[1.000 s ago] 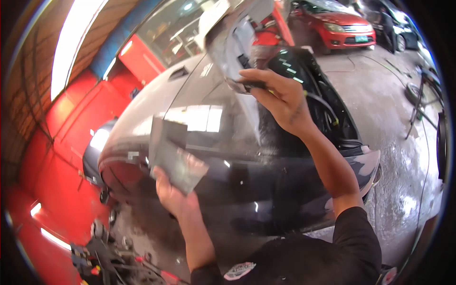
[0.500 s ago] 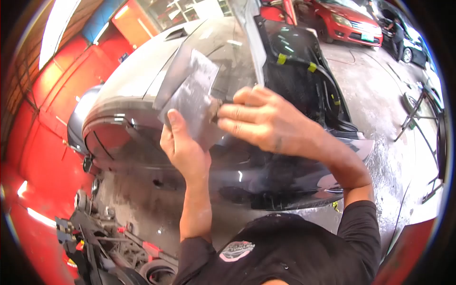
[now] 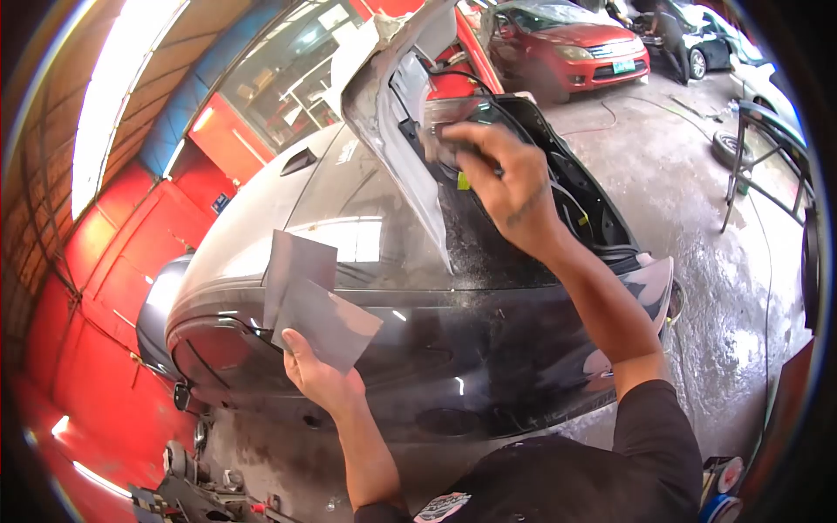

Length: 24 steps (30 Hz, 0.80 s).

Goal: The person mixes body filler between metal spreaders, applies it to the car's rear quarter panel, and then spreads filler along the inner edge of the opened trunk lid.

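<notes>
My left hand point(image 3: 324, 376) grips thin, flat grey plates point(image 3: 324, 315), thumb on top. They overlap at an angle, and a tan, paste-like patch shows at the right corner. Beneath them lies the dark side of a car point(image 3: 418, 349). My right hand point(image 3: 506, 170) is raised beside the car's lifted rear lid point(image 3: 397, 148), which has pale, patchy edges. Its fingers pinch a small pale piece point(image 3: 430, 144), blurred by motion, close to the lid's inner edge. Whether that piece touches the lid I cannot tell.
A red car point(image 3: 575, 52) stands at the far right, and a person point(image 3: 671, 39) is beside a dark car behind it. A black metal stand point(image 3: 767, 148) and a tire point(image 3: 731, 150) are on the right. Car parts point(image 3: 196, 488) lie at lower left.
My right hand has left the grey plates and moved up to the raised lid. The left hand with the plates has lowered slightly. The view has shifted, showing more of the lid.
</notes>
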### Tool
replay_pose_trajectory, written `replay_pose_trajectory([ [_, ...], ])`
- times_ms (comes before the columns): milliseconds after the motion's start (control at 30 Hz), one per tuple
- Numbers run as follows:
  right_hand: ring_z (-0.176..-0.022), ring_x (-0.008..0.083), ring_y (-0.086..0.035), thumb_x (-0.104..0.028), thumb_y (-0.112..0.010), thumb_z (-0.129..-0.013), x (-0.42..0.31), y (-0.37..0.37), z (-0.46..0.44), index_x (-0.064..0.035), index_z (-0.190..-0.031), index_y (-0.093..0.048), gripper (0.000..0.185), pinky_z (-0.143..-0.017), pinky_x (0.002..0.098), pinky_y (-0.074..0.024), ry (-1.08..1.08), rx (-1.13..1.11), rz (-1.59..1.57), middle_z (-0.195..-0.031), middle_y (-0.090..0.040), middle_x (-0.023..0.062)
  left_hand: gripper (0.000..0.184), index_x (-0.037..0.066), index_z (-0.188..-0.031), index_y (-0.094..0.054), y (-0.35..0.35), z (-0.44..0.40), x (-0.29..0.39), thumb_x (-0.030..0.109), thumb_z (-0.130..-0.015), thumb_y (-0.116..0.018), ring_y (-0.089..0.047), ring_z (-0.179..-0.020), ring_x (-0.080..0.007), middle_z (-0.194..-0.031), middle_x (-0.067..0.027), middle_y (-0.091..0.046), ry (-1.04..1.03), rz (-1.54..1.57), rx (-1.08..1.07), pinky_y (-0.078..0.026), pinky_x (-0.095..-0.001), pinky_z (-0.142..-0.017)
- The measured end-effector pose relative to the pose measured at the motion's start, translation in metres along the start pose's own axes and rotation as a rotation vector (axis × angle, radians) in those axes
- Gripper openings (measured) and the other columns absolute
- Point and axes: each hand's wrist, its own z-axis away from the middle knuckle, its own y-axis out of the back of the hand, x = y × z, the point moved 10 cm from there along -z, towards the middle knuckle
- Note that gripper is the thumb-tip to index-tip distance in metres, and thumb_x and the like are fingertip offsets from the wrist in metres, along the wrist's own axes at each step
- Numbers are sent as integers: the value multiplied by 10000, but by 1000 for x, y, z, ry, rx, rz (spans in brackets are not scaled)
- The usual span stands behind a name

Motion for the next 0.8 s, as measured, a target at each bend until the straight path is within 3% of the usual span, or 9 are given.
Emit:
replay_pose_trajectory([
  [100,-876,366,-693,-23,-654,-903,-7,-2,-33,-1,-1108,-732,221,-784,389,-540,83,117,55,-966,-728,218,435,-52,-1185,-645,12,2,0,363,-1086,-563,-676,-1023,-208,-1141,-115,-694,5,10,-37,-547,-370,-909],
  [200,-870,362,-695,-30,-650,-900,-15,-11,-50,0,-1113,-742,234,-777,390,-544,246,220,130,-924,-732,223,443,-47,-1193,-645,28,-1,-3,375,-1083,-566,-676,-1026,-209,-1135,-113,-694,12,17,-47,-544,-371,-913],
  [233,-817,279,-709,-37,-654,-906,-7,-13,-54,-2,-1139,-743,252,-747,352,-540,193,234,111,-910,-748,182,446,-45,-1195,-644,33,-1,-4,380,-1081,-567,-676,-1027,-210,-1134,-112,-694,16,13,-46,-544,-373,-915],
  [367,-699,110,-640,-59,-675,-919,33,-24,-46,1,-1149,-743,247,-680,272,-509,-108,264,-217,-858,-746,102,454,-45,-1206,-641,49,-3,-7,384,-1075,-577,-670,-1044,-222,-1140,-119,-688,31,13,-22,-542,-390,-925],
  [500,-666,88,-590,-37,-687,-906,55,-38,-19,-13,-1137,-749,240,-616,266,-478,-156,289,-272,-830,-725,75,463,-53,-1215,-632,54,-8,-12,385,-1072,-581,-661,-1065,-234,-1161,-128,-676,64,-1,-5,-536,-405,-941],
  [600,-719,11,-528,22,-671,-947,55,-43,-10,4,-1187,-726,247,-640,191,-425,-135,268,-263,-858,-668,-41,470,-55,-1225,-624,55,-10,-16,386,-1071,-581,-654,-1072,-237,-1172,-131,-671,81,-15,-19,-529,-405,-955],
  [633,-716,18,-526,14,-682,-942,57,-45,-9,-18,-1179,-737,246,-639,199,-428,-152,260,-274,-839,-655,-41,471,-55,-1229,-622,54,-11,-17,387,-1071,-581,-652,-1074,-237,-1175,-132,-669,83,-15,-23,-527,-404,-959],
  [733,-645,133,-567,-17,-719,-876,50,-45,-16,-11,-1121,-754,248,-588,276,-445,-68,260,-199,-842,-697,112,466,-54,-1230,-621,54,-9,-16,383,-1074,-575,-651,-1073,-237,-1174,-132,-670,85,-35,0,-525,-401,-964],
  [800,-659,158,-597,-14,-723,-870,38,-43,-23,-17,-1108,-758,241,-601,287,-463,14,284,-155,-847,-697,125,465,-55,-1235,-618,52,-6,-14,380,-1077,-569,-652,-1074,-240,-1173,-132,-671,86,-39,15,-525,-402,-963],
])
